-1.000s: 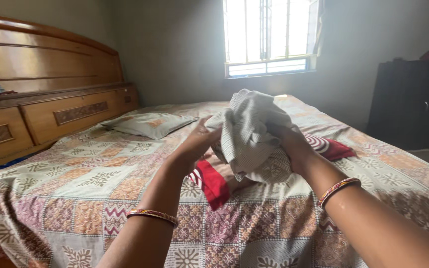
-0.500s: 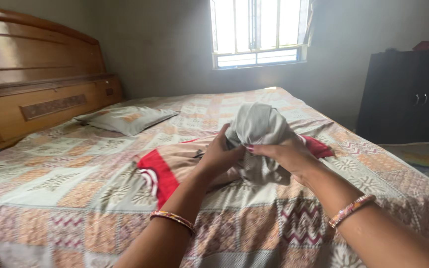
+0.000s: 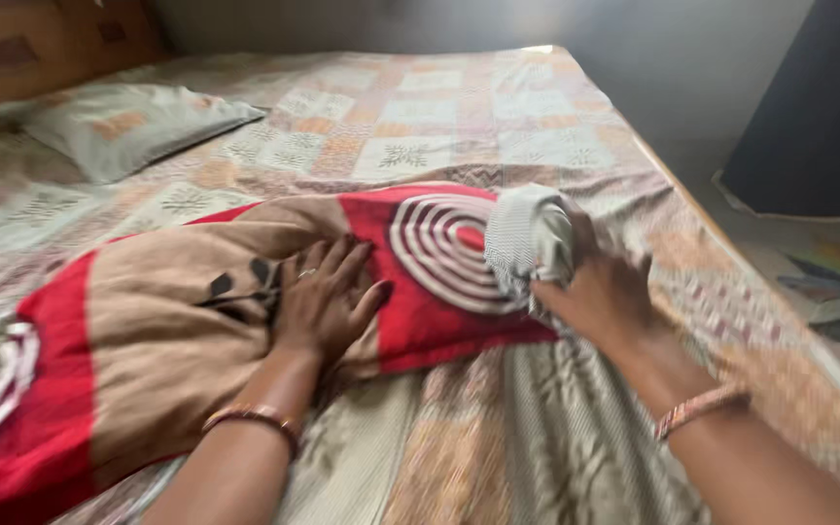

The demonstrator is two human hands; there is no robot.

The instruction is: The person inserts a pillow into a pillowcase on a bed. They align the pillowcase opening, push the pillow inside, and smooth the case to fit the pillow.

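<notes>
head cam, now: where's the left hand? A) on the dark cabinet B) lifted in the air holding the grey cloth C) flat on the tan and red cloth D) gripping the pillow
C: the left hand lies palm down, fingers spread, on the tan and red cloth spread over the bed, while the right hand has its grip on the bunched grey cloth.

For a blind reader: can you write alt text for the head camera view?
A person's left hand lies flat on a tan-and-red cloth spread over a patchwork-covered bed, while the right hand grips a bunched grey cloth. A pillow lies behind.
</notes>
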